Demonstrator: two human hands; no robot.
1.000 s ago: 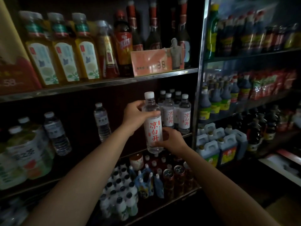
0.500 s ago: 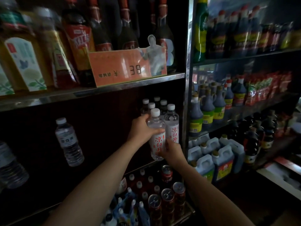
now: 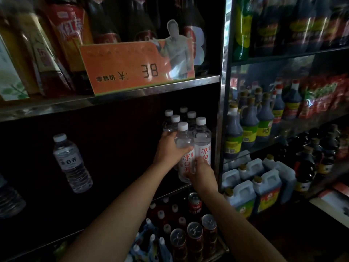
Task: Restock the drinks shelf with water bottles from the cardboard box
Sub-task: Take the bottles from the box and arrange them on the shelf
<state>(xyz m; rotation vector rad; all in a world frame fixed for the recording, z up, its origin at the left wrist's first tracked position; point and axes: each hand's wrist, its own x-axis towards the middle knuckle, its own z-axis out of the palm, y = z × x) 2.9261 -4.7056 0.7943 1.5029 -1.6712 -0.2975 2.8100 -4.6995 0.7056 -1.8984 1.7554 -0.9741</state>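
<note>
- Head view: you face a dim drinks shelf [image 3: 113, 103]; an orange price card [image 3: 136, 67] leans on the ledge above, and dark sauce bottles [image 3: 251, 121] fill the next bay to the right.
- Your left hand [image 3: 168, 150] is wrapped around the shoulder of a clear water bottle [image 3: 184, 148] with a white cap and red lettering, thumb across the front.
- Your right hand [image 3: 203, 172] is closed low on the same bottle, fingers on the label near the base. Both hands are clamped on it.
- The bottle stands upright at the front of the middle shelf, touching a matching bottle [image 3: 203, 142] on its right, with more white-capped ones [image 3: 175, 120] bunched just behind.
- Whether its base is down on the shelf board you cannot tell; your right hand hides it.
- Step in hand, by my reading: seating this bottle into the front row.
- Next move likely calls for lowering it flat, label outward, then easing both grips off without nudging the neighbours.
- A lone water bottle [image 3: 71, 163] stands well apart to the left, so there looks to be room for more.
- Cans [image 3: 194, 235] sit on the shelf below. The cardboard box is not in view.
</note>
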